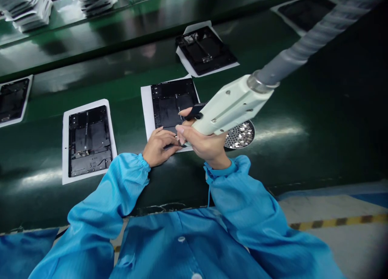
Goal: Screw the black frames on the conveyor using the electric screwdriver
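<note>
My right hand [206,143] is wrapped round the lower end of a pale green handheld tool [235,105] with a grey corrugated hose. The tool's tip is hidden behind my fingers, over the lower edge of a black device panel [172,103]. That panel lies on a white sheet [147,109]. My left hand [160,145] rests at the panel's lower edge, its fingertips close together beside my right fingers; whatever they pinch is too small to make out. Just right of my right hand sits a round perforated dish [244,134] holding many small shiny metal parts.
More black panels on white sheets lie on the green surface: one at left [89,141], one at far left [13,99], one behind [206,48] and one at back right [306,12]. Stacks of wrapped panels [30,8] stand on a raised ledge. The hose [327,32] crosses the upper right.
</note>
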Demonstrator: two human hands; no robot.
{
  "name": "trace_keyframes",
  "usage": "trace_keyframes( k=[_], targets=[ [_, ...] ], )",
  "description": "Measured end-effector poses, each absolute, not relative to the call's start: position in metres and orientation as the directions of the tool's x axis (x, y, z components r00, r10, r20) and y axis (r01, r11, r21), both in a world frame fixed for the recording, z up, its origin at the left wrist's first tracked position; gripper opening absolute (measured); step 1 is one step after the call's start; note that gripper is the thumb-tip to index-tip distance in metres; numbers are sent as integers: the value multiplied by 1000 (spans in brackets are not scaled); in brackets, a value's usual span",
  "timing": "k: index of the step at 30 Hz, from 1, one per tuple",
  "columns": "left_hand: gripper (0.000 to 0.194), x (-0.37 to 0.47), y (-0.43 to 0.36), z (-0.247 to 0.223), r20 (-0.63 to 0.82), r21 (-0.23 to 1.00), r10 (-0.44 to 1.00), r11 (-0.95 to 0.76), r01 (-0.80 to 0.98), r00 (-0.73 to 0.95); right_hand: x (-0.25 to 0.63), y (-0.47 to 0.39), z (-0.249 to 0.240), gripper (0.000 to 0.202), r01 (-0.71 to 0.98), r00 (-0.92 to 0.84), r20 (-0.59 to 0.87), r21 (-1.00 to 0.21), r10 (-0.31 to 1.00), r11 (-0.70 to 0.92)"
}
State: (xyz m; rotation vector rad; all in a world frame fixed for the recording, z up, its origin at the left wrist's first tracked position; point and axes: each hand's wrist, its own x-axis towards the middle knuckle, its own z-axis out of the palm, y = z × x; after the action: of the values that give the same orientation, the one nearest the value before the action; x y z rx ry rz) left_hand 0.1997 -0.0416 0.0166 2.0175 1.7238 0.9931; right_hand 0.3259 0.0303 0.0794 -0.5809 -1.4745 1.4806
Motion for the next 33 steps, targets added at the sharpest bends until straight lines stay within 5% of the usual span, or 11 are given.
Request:
trace_keyframes(
  k=[6,13,21,33],
  targets=[
    [12,200,-42,18,246,626,969,-184,758,33,326,31,78,26,-281,-449,288,-944,846,172],
    [15,198,-43,17,361,648,932,-277,710,33,326,32,77,21,-248,-457,277,-952,845,178],
    [70,194,-42,8,359,670,925,-164,724,-122,313,41,67,20,-193,-443,269,-960,855,202],
    [62,198,-42,10,313,735,943,-167,657,-110,315,40,55,17,-123,-497,272,-962,824,243]
  ],
)
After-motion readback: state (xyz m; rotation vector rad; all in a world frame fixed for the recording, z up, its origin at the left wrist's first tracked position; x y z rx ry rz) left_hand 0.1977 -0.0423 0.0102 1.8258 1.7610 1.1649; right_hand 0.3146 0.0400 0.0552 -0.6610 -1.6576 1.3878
